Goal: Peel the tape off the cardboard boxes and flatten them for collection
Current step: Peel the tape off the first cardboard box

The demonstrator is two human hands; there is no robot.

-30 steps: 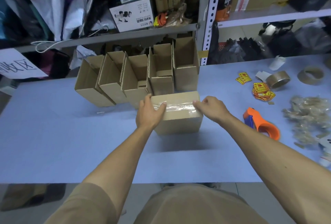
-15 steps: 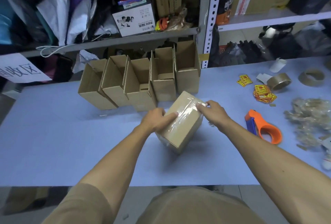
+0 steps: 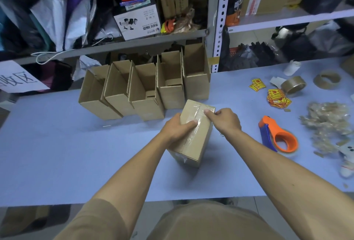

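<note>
Tape (image 3: 193,119) (clear) pinched by right hand (image 3: 224,119) fingers; left hand (image 3: 176,128) grips box (image 3: 199,140).

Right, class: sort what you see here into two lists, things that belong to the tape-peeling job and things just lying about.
Belongs to the job:
- sealed box, held by the left hand
- clear tape, picked at by the right hand
- open boxes in a row behind
- peeled tape scraps

Lying about:
- orange tape dispenser
- brown tape roll
- yellow stickers

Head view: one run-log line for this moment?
step: tape peel | left hand holds taped box | right hand pinches tape at far end | box on table
</note>
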